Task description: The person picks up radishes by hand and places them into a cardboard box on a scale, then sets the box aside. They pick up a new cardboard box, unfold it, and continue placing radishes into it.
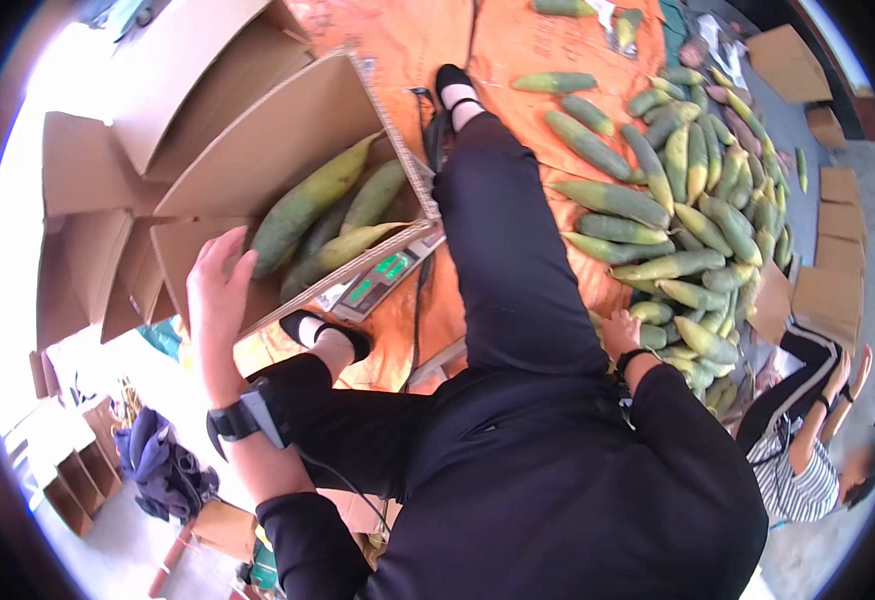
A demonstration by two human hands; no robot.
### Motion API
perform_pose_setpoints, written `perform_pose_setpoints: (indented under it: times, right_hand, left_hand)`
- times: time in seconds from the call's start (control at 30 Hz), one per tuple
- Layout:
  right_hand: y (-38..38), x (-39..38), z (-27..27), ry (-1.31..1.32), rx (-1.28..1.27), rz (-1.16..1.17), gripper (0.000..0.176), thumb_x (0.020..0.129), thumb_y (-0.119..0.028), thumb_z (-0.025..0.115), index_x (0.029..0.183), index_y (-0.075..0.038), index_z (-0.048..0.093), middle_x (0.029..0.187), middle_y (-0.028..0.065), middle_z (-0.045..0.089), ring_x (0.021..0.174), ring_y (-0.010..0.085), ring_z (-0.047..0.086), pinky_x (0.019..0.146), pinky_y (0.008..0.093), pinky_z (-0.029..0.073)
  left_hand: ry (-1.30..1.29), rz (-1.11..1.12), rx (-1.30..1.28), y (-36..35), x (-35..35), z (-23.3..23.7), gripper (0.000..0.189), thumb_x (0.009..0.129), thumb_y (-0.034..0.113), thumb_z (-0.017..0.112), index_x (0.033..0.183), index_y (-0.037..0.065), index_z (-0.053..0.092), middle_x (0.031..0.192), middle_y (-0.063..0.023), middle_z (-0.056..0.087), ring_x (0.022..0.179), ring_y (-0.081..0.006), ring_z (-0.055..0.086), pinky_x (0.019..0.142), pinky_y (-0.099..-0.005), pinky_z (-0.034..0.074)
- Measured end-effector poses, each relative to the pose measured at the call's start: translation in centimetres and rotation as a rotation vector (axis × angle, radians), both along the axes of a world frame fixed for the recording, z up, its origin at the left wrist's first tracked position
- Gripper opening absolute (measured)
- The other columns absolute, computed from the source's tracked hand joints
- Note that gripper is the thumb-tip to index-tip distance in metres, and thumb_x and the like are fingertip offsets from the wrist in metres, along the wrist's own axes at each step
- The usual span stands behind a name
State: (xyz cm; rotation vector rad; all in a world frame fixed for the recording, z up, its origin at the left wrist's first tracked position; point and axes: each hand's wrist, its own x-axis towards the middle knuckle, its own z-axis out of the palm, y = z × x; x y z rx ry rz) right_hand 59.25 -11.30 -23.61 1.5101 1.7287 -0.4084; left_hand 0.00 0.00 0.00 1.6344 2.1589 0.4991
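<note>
Left hand (217,288) outstretched; right (619,334) perhaps curled

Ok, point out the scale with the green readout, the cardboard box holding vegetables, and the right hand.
Scale (377,281): head view, on its display panel.
Cardboard box (272,145): head view, on its bare inner cardboard.
Right hand (620,334): head view, mid-hand.
</note>
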Motion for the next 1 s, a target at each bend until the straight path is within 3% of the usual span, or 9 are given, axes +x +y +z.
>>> perform_pose_setpoints:
  times: [0.07,0.1,0.3,0.4,0.57,0.67,0.83,0.93,1.0]
  right_hand:
    - [-1.0,1.1,-0.8,-0.009,-0.052,0.017,0.017,0.082,-0.017,0.059,0.098,-0.015,0.066,0.113,0.0036,0.058,0.112,0.0224,0.050,0.090,0.0474,0.041]
    - [1.9,0.4,-0.3,-0.030,-0.055,-0.014,0.023,0.087,-0.016,0.054,0.107,-0.015,0.064,0.113,0.0027,0.060,0.115,0.0223,0.049,0.093,0.0476,0.037]
    - [2.2,-0.6,1.7,-0.065,-0.168,0.101,0.030,0.083,-0.017,0.059,0.112,-0.015,0.058,0.118,0.0038,0.056,0.118,0.0230,0.047,0.095,0.0496,0.037]
    - [3.6,-0.7,2.6,-0.028,-0.168,-0.020,0.041,0.077,-0.013,0.065,0.117,-0.014,0.054,0.125,0.0059,0.050,0.121,0.0253,0.044,0.098,0.0512,0.037]
    - [5.0,-1.2,4.2,-0.036,-0.176,-0.087,0.049,0.077,-0.013,0.066,0.123,-0.013,0.049,0.131,0.0061,0.047,0.126,0.0268,0.041,0.101,0.0495,0.038]
    - [5.7,0.5,3.3,-0.004,-0.023,-0.181,0.065,0.071,-0.027,0.074,0.125,-0.009,0.043,0.127,0.0112,0.050,0.122,0.0331,0.045,0.097,0.0451,0.045]
    - [8.6,0.4,4.9,0.067,0.057,-0.305,0.074,0.068,-0.024,0.077,0.130,-0.007,0.040,0.128,0.0144,0.049,0.120,0.0369,0.045,0.096,0.0460,0.045]
    - [10.5,1.3,5.3,0.235,0.251,-0.272,0.075,0.066,-0.022,0.078,0.129,-0.007,0.040,0.123,0.0173,0.052,0.113,0.0397,0.048,0.093,0.0473,0.044]
    - [13.4,1.9,5.7,0.454,0.550,-0.202,0.068,0.066,-0.017,0.077,0.124,-0.003,0.043,0.113,0.0194,0.055,0.105,0.0392,0.052,0.090,0.0461,0.044]
  left_hand:
    - [0.038,-0.018,0.004,-0.3,1.4,0.8,0.032,0.081,0.010,0.066,0.113,0.003,0.063,0.104,-0.0149,0.064,0.100,-0.0275,0.062,0.088,-0.0349,0.047]
    - [0.018,-0.002,0.053,0.9,0.4,0.0,0.032,0.081,0.010,0.066,0.113,0.003,0.063,0.104,-0.0149,0.064,0.100,-0.0275,0.062,0.088,-0.0349,0.047]
    - [0.020,-0.024,0.055,0.2,0.3,0.7,0.032,0.081,0.010,0.066,0.112,0.002,0.063,0.103,-0.0159,0.064,0.098,-0.0293,0.062,0.086,-0.0356,0.047]
    - [0.030,-0.016,0.057,0.3,-0.1,0.9,0.032,0.082,0.010,0.066,0.112,0.002,0.063,0.105,-0.0151,0.064,0.101,-0.0280,0.062,0.087,-0.0347,0.047]
    - [0.024,-0.008,0.057,0.0,-0.3,1.1,0.032,0.082,0.011,0.066,0.113,0.003,0.063,0.106,-0.0144,0.064,0.104,-0.0264,0.062,0.089,-0.0336,0.047]
    - [0.029,-0.006,0.059,-0.1,-0.2,1.4,0.033,0.082,0.011,0.066,0.114,0.003,0.062,0.106,-0.0146,0.064,0.104,-0.0265,0.062,0.089,-0.0339,0.047]
    - [0.021,0.008,0.082,-0.5,-0.4,1.8,0.033,0.082,0.012,0.066,0.113,0.003,0.063,0.106,-0.0148,0.064,0.104,-0.0276,0.062,0.089,-0.0349,0.047]
    - [0.026,-0.001,0.094,-0.7,-0.4,1.8,0.033,0.081,0.011,0.066,0.113,0.003,0.062,0.106,-0.0146,0.064,0.103,-0.0279,0.062,0.088,-0.0351,0.048]
    - [0.021,-0.007,0.111,-0.7,-0.5,1.7,0.033,0.082,0.011,0.066,0.113,0.003,0.062,0.106,-0.0144,0.064,0.102,-0.0278,0.062,0.087,-0.0350,0.048]
